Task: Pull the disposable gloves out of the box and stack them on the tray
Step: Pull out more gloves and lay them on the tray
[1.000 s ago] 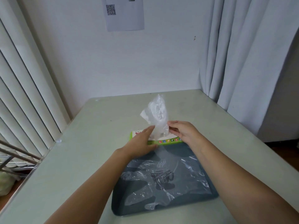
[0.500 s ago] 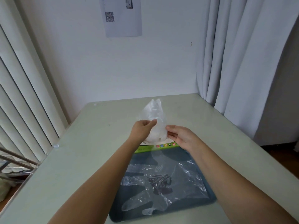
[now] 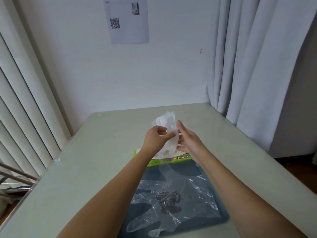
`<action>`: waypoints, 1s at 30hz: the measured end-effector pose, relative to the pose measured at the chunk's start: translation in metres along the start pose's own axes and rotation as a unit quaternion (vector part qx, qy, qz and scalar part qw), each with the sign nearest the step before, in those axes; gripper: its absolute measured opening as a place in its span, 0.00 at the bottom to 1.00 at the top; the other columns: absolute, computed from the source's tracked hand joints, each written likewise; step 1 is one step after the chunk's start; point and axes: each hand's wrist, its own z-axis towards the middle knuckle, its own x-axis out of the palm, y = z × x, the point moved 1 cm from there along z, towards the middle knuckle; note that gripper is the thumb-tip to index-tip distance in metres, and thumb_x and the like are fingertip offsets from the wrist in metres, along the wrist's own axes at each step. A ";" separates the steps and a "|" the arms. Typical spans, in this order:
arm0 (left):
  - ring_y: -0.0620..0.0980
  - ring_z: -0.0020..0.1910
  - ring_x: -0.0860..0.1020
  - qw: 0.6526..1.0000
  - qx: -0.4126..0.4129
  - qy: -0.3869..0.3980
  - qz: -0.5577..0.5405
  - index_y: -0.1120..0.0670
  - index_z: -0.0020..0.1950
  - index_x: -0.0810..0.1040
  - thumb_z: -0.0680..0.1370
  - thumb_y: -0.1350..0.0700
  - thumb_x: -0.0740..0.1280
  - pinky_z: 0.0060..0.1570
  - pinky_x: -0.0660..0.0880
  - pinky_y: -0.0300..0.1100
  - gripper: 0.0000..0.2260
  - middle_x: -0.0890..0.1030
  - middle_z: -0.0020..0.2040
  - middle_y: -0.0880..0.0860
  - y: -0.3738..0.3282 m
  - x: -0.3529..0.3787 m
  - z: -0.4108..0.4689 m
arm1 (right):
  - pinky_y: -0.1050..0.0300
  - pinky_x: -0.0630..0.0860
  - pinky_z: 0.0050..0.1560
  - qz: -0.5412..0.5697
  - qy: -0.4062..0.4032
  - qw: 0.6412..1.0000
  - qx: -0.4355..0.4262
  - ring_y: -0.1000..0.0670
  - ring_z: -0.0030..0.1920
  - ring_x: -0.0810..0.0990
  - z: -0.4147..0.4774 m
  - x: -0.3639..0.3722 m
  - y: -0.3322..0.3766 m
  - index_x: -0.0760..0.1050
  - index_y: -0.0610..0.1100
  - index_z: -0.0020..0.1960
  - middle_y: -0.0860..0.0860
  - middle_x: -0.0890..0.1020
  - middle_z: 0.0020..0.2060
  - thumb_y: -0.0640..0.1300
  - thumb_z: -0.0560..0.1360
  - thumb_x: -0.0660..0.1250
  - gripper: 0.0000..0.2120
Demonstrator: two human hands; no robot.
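Note:
A crumpled clear plastic glove [image 3: 169,133] hangs in the air above the green and white glove box [image 3: 154,162]. My left hand [image 3: 157,140] pinches its left side between thumb and fingers. My right hand [image 3: 187,140] is beside the glove on the right with its fingers spread and fairly straight; whether they touch the plastic is hard to tell. Nearer to me the dark blue tray [image 3: 222,215] holds flat clear gloves [image 3: 169,200], one over another. The box stands against the tray's far edge.
The pale green table [image 3: 77,169] runs to a white wall. Vertical blinds [image 3: 25,109] stand along the left edge, a grey curtain [image 3: 257,66] at the back right. A sheet with a QR code [image 3: 127,19] hangs on the wall.
Both hands have risen from the box, lifting the glove higher. My right hand has loosened its pinch and its fingers have spread.

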 end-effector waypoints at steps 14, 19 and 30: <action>0.43 0.46 0.80 0.996 0.037 -0.054 -0.065 0.54 0.51 0.80 0.73 0.45 0.72 0.39 0.70 0.31 0.15 0.82 0.45 0.47 -0.022 -0.004 -0.023 | 0.45 0.77 0.49 -0.039 -0.142 0.974 -0.173 0.50 0.37 0.73 -0.017 -0.011 0.026 0.79 0.35 0.39 0.44 0.77 0.34 0.44 0.76 0.67 0.12; 0.43 0.39 0.83 0.992 0.028 -0.015 -0.123 0.57 0.46 0.82 0.73 0.48 0.73 0.39 0.74 0.29 0.12 0.85 0.40 0.51 -0.031 -0.006 -0.027 | 0.54 0.76 0.45 -0.058 -0.107 0.980 -0.158 0.54 0.34 0.75 -0.031 -0.005 0.033 0.82 0.40 0.35 0.49 0.78 0.29 0.42 0.70 0.75 0.08; 0.45 0.32 0.81 0.993 -0.013 -0.117 0.015 0.58 0.38 0.75 0.75 0.60 0.69 0.32 0.78 0.44 0.06 0.81 0.35 0.53 0.007 -0.039 -0.019 | 0.66 0.74 0.36 0.147 -0.149 0.976 -0.057 0.54 0.33 0.75 -0.017 -0.042 0.008 0.77 0.41 0.35 0.50 0.80 0.29 0.43 0.74 0.71 0.11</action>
